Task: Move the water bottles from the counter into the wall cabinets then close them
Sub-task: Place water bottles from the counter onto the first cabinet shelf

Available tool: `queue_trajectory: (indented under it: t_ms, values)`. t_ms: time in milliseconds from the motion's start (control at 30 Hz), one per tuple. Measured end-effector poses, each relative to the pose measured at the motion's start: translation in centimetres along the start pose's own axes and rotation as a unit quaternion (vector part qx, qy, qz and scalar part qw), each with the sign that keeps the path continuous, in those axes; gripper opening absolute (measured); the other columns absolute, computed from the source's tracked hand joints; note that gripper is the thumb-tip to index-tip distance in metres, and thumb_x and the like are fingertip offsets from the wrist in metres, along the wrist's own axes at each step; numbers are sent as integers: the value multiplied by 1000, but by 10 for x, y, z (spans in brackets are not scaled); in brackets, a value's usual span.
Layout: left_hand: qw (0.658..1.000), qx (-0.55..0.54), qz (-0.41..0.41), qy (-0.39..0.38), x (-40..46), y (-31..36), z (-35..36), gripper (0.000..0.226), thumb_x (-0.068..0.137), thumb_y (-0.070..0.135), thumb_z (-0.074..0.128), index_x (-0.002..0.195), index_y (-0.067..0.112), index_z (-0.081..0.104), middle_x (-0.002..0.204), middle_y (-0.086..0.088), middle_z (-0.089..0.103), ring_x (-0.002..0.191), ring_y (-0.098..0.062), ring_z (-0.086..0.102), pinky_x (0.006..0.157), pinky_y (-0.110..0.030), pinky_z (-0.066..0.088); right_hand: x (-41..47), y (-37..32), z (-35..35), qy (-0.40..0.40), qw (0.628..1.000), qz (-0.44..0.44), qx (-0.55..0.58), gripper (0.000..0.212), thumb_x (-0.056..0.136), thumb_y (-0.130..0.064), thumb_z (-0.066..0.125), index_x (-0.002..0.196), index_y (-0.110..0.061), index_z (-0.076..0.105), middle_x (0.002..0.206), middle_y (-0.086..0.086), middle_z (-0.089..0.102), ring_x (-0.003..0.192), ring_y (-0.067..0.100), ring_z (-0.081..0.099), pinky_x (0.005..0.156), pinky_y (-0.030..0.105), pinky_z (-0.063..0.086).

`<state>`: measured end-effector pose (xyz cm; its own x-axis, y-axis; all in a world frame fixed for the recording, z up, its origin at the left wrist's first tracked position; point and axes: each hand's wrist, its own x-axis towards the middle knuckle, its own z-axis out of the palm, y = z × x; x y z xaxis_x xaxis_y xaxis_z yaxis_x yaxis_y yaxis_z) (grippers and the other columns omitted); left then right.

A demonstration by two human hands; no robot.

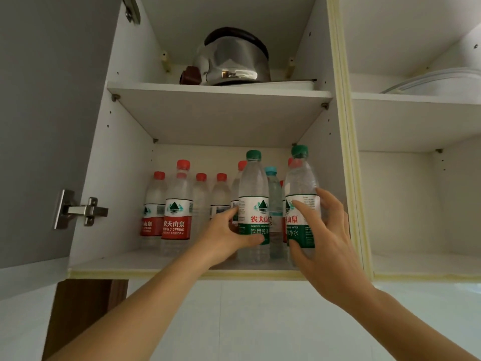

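I look up into an open wall cabinet (166, 260). Its lower shelf carries several red-capped water bottles (177, 204) at the back and left, and a blue-capped bottle (273, 194) stands between two green-capped ones. My left hand (223, 238) grips the left green-capped bottle (253, 183) around its label; that bottle stands at the shelf's front. My right hand (325, 238) grips the right green-capped bottle (300, 178) at the label, close to the cabinet's right wall.
The grey cabinet door (49, 113) hangs open on the left, its metal hinge (80, 209) jutting inward. A steel kettle (231, 61) sits on the upper shelf. The neighbouring cabinet (416, 204) on the right is open too, with plates (440, 83) on its upper shelf.
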<state>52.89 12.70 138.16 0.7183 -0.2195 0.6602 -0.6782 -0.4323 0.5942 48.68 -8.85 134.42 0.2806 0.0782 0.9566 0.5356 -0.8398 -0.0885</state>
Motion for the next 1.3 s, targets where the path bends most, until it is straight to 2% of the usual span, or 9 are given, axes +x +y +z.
queue_trajectory:
  t_ms: [133, 267, 400, 500, 667, 833, 967, 1067, 1300]
  values:
    - [1000, 10, 5, 1, 1, -6, 4, 87, 73, 41, 88, 149, 33, 46, 132, 12, 64, 120, -10, 59, 103, -38, 50, 0, 8, 0, -19, 1000, -2, 15, 70, 90, -25, 74, 150, -34, 39, 162, -13, 4, 149, 21, 20, 107, 46, 50]
    - [997, 51, 38, 40, 7, -7, 19, 76, 75, 39, 87, 142, 36, 52, 76, 24, 60, 66, 15, 58, 60, -5, 47, 0, 8, 9, -7, 1000, 3, -6, 68, 90, -21, 75, 149, -30, 42, 164, -7, 7, 146, 23, 21, 111, 43, 40]
    - [993, 96, 54, 37, 4, -8, 19, 76, 78, 43, 84, 144, 32, 49, 103, 19, 64, 79, 12, 58, 61, -12, 43, 0, 8, 14, -18, 999, 49, -11, 65, 92, -17, 72, 149, -26, 42, 165, -5, 7, 147, 27, 20, 114, 49, 39]
    - [987, 135, 49, 74, 0, -8, -8, 65, 83, 46, 78, 140, 28, 52, 96, 17, 62, 80, 4, 61, 65, -13, 41, 3, 0, 13, -11, 998, 59, -32, 65, 91, -23, 73, 148, -23, 42, 162, -3, 10, 148, 29, 16, 111, 55, 44]
    - [902, 240, 49, 356, 10, -19, -81, 70, 82, 45, 78, 140, 20, 46, 141, -3, 40, 127, -21, 44, 89, -26, 39, 22, -44, 21, 37, 997, -68, -9, 63, 82, -18, 81, 135, -28, 48, 158, -4, 22, 146, 27, 19, 101, 45, 44]
    - [967, 107, -101, 209, 26, -42, -94, 132, 67, 46, 92, 160, 19, 2, 161, -11, 23, 146, -33, 31, 117, -48, 35, 60, -86, 52, -4, 995, -66, 69, 58, 90, -19, 70, 142, -25, 46, 156, -7, 22, 144, 17, 28, 102, 23, 34]
    - [981, 41, -71, 173, 31, -68, -88, 106, 74, 10, 88, 154, 16, 19, 127, -4, 61, 110, -19, 64, 91, -33, 56, 89, -105, 70, -2, 997, -48, 60, 60, 91, -19, 65, 145, -21, 41, 159, 3, 19, 148, 24, 13, 110, 38, 38]
    - [983, 47, -47, 171, 30, -83, -93, 86, 77, 12, 86, 145, 21, 34, 118, 0, 66, 99, -11, 66, 73, -18, 53, 95, -96, 72, 48, 999, 5, 23, 69, 91, -25, 68, 150, -20, 33, 160, 10, 16, 146, 33, 12, 114, 48, 34]
    - [983, 37, -46, 171, 31, -88, -94, 80, 78, 15, 87, 141, 27, 39, 120, 2, 66, 102, -15, 67, 91, -38, 58, 63, -77, 83, -29, 986, 163, 9, 106, 89, -11, 67, 154, -35, -13, 163, 10, 1, 144, 46, 25, 102, 59, 46]
